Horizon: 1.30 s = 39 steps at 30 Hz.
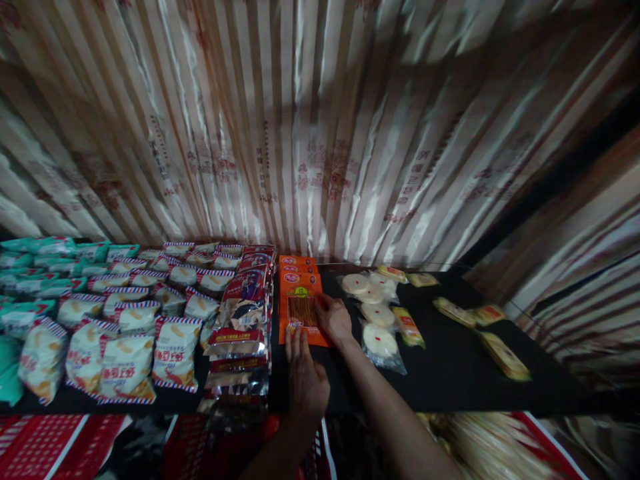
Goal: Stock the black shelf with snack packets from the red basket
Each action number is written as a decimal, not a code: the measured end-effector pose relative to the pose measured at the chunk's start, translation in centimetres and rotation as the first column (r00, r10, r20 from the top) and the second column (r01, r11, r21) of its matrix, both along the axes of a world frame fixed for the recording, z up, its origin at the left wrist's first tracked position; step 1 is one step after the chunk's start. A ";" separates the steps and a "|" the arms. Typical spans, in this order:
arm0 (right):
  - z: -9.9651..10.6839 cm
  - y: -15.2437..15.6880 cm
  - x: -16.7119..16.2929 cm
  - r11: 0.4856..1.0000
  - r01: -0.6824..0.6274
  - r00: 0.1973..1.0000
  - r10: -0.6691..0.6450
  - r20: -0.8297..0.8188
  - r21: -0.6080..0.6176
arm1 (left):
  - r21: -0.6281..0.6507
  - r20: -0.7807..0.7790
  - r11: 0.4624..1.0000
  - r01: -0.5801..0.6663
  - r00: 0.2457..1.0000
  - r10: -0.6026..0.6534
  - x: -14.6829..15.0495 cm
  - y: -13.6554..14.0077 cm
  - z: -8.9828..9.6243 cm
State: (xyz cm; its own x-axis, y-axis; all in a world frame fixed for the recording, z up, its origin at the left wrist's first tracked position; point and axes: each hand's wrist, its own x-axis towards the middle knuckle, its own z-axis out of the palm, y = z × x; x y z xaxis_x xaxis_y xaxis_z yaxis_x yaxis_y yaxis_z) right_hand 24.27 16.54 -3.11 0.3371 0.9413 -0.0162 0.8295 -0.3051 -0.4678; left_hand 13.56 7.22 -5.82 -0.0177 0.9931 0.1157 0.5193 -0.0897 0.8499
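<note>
An orange snack packet [301,303] with a window showing brown sticks lies on the black shelf, overlapping similar orange packets [297,261] behind it. My left hand [307,380] rests its stretched fingers on the packet's lower edge. At the packet's right side, my right hand [336,320] has its fingers bent over the edge, gripping it. Just left of the orange packets runs a row of dark red and silver packets [245,313]. Clear bags of round white discs [379,313] lie to the right of my right hand.
White snack bags with striped edges [127,370] and teal bags [37,283] fill the left side. Yellowish packets [504,357] lie scattered on the black shelf [450,383] at right. Red baskets [45,443] stand below its front edge; a pleated curtain [310,120] hangs behind.
</note>
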 end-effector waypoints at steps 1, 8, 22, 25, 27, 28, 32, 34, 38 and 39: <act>0.1 -0.1 -0.1 1.000 0.006 1.000 -0.006 0.020 0.004 | 0.006 0.003 1.000 -0.004 1.000 0.004 0.0 0.0 -0.1; 1.4 0.7 -1.5 0.968 -0.196 0.966 0.164 0.200 0.154 | 0.067 -0.014 0.998 -0.008 1.000 0.009 0.4 -0.1 -1.4; -0.2 4.4 -3.9 0.947 -0.310 0.933 0.321 0.163 -0.090 | 0.103 -0.043 0.995 -0.010 0.999 0.015 0.4 -0.3 -2.3; -0.5 4.3 -4.0 0.950 -0.302 0.929 0.313 0.198 -0.081 | 0.104 -0.058 0.995 -0.007 0.998 0.013 0.5 -0.4 -2.3; -0.5 4.3 -4.1 0.950 -0.295 0.925 0.311 0.219 -0.104 | 0.116 -0.070 0.993 -0.013 0.997 0.022 0.6 -0.4 -2.3; -0.5 4.3 -4.1 0.950 -0.292 0.922 0.311 0.230 -0.114 | 0.127 -0.078 0.992 -0.019 0.997 0.029 0.6 -0.4 -2.3; -0.6 4.2 -4.3 0.952 -0.280 0.908 0.304 0.289 -0.121 | 0.160 -0.131 0.987 -0.027 0.990 0.048 0.7 -0.3 -2.3; -0.7 4.2 -4.4 0.952 -0.276 0.899 0.304 0.314 -0.133 | 0.147 -0.155 0.989 -0.010 0.987 0.034 0.6 -0.3 -2.3; -0.7 4.0 -4.5 0.949 -0.293 0.893 0.316 0.320 -0.120 | 0.086 -0.167 0.996 0.026 0.986 -0.011 0.5 -0.3 -1.8; -0.5 3.9 -4.6 0.949 -0.299 0.893 0.316 0.320 -0.102 | 0.069 -0.162 0.997 0.031 0.987 -0.019 0.4 -0.3 -1.6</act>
State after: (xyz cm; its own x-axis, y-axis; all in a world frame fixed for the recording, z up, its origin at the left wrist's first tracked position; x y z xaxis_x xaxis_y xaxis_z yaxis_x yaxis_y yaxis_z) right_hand 19.71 20.40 -3.64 0.0252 0.9997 -0.0038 0.9892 -0.0254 -0.1445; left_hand 13.96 6.92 -7.44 0.0316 0.9822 0.1853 0.6457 -0.1616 0.7463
